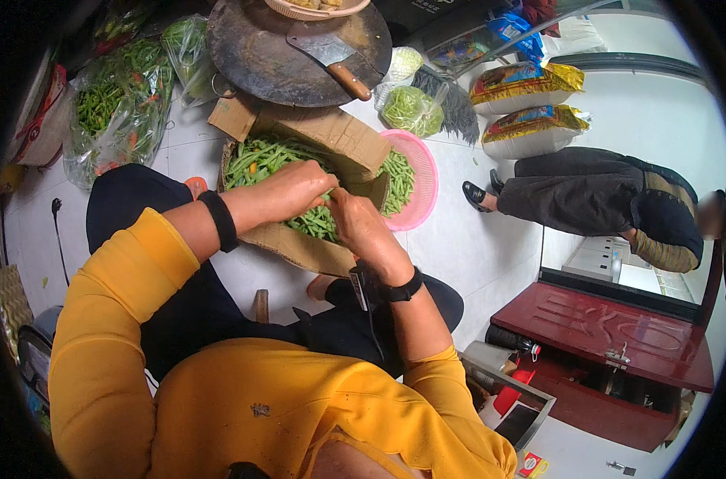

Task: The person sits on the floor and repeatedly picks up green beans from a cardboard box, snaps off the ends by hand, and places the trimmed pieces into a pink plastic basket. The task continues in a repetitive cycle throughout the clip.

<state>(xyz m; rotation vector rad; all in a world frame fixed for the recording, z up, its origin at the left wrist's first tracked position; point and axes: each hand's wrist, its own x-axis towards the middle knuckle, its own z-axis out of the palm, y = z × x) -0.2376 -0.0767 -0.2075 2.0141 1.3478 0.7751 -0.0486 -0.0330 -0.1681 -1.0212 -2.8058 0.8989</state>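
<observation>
My left hand [302, 187] and my right hand [360, 220] meet over an open cardboard box [333, 135]. Pinched between their fingers is a green bean [325, 196], mostly covered by the fingers. Long whole green beans [273, 158] fill the left part of the box, with an orange bit among them. Shorter green pieces [315, 224] lie below my hands inside it. Against the box's right side stands a pink plastic colander [425, 179] with snapped bean pieces [400, 182] in it.
A round wooden chopping block [249, 66] bears a cleaver [333, 57] at the far side. Bagged vegetables [123, 102] lie on the left, bagged greens [412, 111] near the block. A person [584, 179] stands at right by stacked sacks [533, 129]. A dark red cabinet [602, 335] is at lower right.
</observation>
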